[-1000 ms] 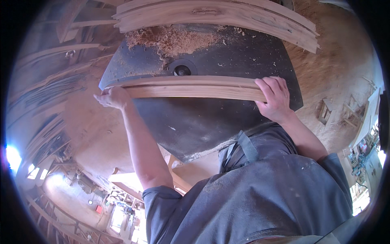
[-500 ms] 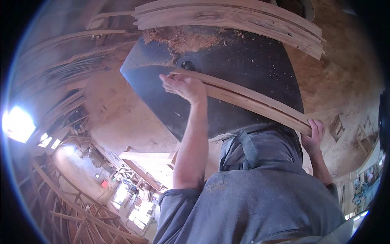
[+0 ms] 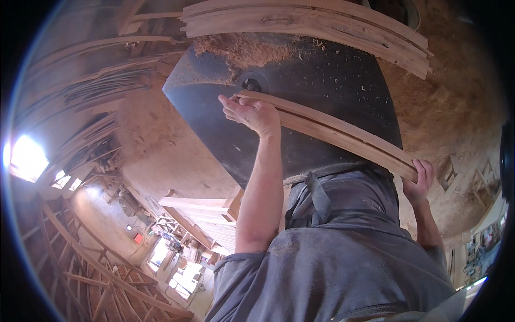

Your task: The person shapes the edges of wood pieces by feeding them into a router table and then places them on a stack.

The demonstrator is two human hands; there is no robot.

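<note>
The workpiece is a grooved wooden strip (image 3: 343,133), positioned diagonally over a dark machine table (image 3: 338,88). A dark groove runs lengthwise between its two pale bands. The left end is just beside a round, dark spindle opening (image 3: 250,85), on the operator's side of it. The right end is nearer the operator's body and extends past the table's right edge. Whether the full underside contacts the table cannot be determined from this view.

The left hand (image 3: 255,115) grasps the strip at its left end, with the fingers pointing left and the wrist bent; the contact surfaces are partly hidden. The right hand (image 3: 420,182) grasps the right end, with the fingers curled over the end.

Wood shavings (image 3: 247,53) are heaped on the far part of the table, beyond the spindle opening, and loose chips are scattered to the right. Along the far edge lies a stack of curved wooden pieces (image 3: 306,24), side by side. On the near side, the operator's grey garment (image 3: 343,263) is close to the table edge. Slatted pale woodwork (image 3: 214,214) stands to the lower left. Sawdust covers the floor (image 3: 450,118) at the right.
</note>
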